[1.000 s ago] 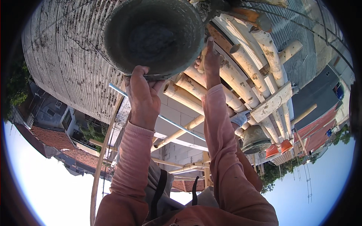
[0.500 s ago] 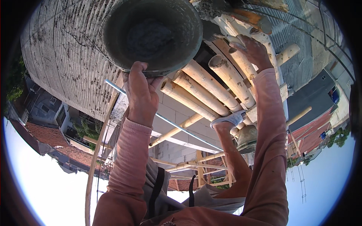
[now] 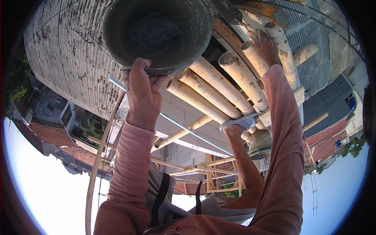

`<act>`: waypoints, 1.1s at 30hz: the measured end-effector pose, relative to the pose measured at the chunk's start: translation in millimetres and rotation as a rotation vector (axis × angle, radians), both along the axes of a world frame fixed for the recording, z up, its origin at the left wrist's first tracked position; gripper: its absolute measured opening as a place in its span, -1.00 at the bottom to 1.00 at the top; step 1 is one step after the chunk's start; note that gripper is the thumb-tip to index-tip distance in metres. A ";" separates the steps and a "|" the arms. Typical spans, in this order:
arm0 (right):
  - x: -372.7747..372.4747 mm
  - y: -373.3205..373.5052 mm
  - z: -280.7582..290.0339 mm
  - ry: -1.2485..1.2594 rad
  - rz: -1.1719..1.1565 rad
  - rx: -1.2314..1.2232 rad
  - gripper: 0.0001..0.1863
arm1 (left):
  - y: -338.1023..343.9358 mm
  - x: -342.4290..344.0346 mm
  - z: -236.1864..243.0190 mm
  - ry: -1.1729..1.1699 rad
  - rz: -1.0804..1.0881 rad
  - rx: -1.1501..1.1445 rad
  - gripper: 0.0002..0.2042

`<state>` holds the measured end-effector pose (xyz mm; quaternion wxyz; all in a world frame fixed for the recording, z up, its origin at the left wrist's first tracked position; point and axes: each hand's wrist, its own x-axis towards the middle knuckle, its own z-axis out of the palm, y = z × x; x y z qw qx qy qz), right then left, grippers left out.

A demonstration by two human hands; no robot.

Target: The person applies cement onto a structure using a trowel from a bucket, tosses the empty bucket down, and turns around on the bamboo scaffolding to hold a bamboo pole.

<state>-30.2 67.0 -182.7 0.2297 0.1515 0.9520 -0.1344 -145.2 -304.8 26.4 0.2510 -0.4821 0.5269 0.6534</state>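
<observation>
Left hand (image 3: 143,94) clamped the rim of a dark bucket (image 3: 192,41), which hid part of a ridged roof (image 3: 70,58); right hand (image 3: 266,47) lay at a bamboo pole (image 3: 255,62), its grip unclear. Between bucket and shoe (image 3: 241,123) lay more poles (image 3: 211,92).

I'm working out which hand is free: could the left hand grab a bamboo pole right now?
Probably not: the left hand is busy holding the bucket, though the nearest bamboo pole looks close and uncovered.

Two buckets (image 3: 156,33); one blue pipe (image 3: 117,84); one grey shoe (image 3: 244,122); two black straps (image 3: 161,197).
</observation>
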 end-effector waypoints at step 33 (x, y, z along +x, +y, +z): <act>18.2 -82.6 -27.7 0.294 -0.088 0.076 -0.46 | 15.5 -0.5 4.4 -0.056 -0.044 0.024 -0.82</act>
